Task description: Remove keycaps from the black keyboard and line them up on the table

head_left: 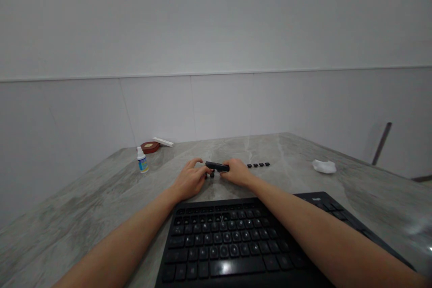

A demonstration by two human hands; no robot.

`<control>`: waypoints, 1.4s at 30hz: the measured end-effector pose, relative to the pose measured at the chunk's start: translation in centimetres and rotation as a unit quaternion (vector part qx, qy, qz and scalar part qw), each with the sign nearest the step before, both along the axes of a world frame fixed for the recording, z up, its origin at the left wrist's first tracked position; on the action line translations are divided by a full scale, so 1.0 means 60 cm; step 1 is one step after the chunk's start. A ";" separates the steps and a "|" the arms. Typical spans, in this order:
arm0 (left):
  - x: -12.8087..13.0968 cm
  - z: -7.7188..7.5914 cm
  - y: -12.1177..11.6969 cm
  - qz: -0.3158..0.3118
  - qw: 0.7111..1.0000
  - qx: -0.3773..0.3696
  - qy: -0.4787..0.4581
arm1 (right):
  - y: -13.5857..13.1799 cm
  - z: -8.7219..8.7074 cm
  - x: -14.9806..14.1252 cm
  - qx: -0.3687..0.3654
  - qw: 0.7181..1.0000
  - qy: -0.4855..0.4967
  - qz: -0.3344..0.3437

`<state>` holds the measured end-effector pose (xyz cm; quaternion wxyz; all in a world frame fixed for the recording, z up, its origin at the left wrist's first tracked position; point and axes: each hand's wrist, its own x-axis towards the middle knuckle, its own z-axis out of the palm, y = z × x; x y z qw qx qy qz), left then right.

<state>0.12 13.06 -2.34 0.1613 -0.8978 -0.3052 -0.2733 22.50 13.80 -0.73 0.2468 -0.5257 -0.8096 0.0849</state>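
Note:
A dark, bar-shaped object point(216, 166) is gripped in my right hand point(237, 172), held just above the grey marbled table; its exact kind is too small to make out. My left hand point(192, 177) rests beside its left end, fingers bent and apart. Small black keycaps point(212, 174) sit by the left fingertips, partly hidden. More black keycaps point(255, 165) stand in a row to the right of my right hand. Nearer to me lies a black keyboard point(222, 238), with my right forearm reaching across it; some keys in an upper row look different from the rest.
A white bottle with a blue label point(142, 162) stands at the left. Behind it are a reddish-brown box point(150, 147) and a white strip point(163, 142). A crumpled white wipe or tissue point(324, 166) lies at the right. The wall rises behind the table.

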 end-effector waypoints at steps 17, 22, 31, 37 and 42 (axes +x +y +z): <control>-0.005 0.002 -0.008 -0.026 0.996 0.063 -0.052 | 0.001 -0.001 0.002 -0.034 0.999 -0.003 0.007; -0.005 0.003 -0.010 -0.014 0.997 0.058 -0.057 | 0.006 -0.005 -0.003 -0.043 0.999 0.005 -0.002; -0.003 0.005 -0.013 0.022 0.997 0.055 -0.057 | 0.015 -0.008 -0.010 -0.051 0.998 0.021 0.003; -0.003 0.002 -0.010 0.023 0.997 0.049 -0.050 | 0.012 -0.005 -0.009 -0.052 0.998 0.029 0.002; -0.006 -0.002 -0.005 -0.003 0.998 0.031 -0.060 | 0.011 -0.006 -0.007 -0.054 0.998 0.038 0.001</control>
